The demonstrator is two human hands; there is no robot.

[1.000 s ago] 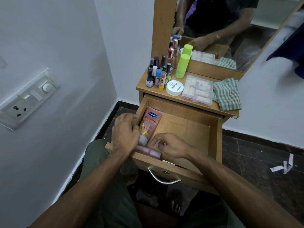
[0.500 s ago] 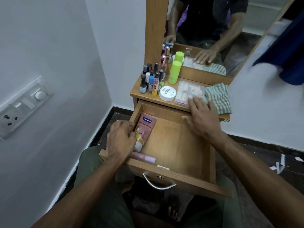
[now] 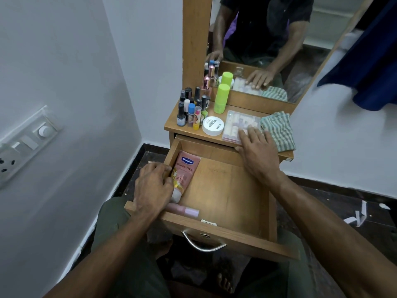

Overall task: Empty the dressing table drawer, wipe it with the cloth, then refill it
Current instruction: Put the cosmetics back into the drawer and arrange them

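The drawer (image 3: 225, 190) stands pulled out, holding a pink tube (image 3: 185, 171) along its left wall and a pink stick (image 3: 184, 210) against the front wall. The left hand (image 3: 152, 188) rests on the drawer's left edge, fingers curled against the tube's lower end. The right hand (image 3: 255, 147) lies on the clear box (image 3: 236, 123) on the tabletop (image 3: 171, 127), fingers straight and slightly apart, just beside the striped cloth (image 3: 279, 130).

Tube (image 3: 185, 171) in drawer (image 3: 225, 190) left; cloth (image 3: 279, 130) on tabletop (image 3: 171, 126) right.

Dressing table top (image 3: 187, 131) carries bottles (image 3: 190, 110), jar (image 3: 213, 125), clear box (image 3: 239, 124), cloth (image 3: 278, 131).
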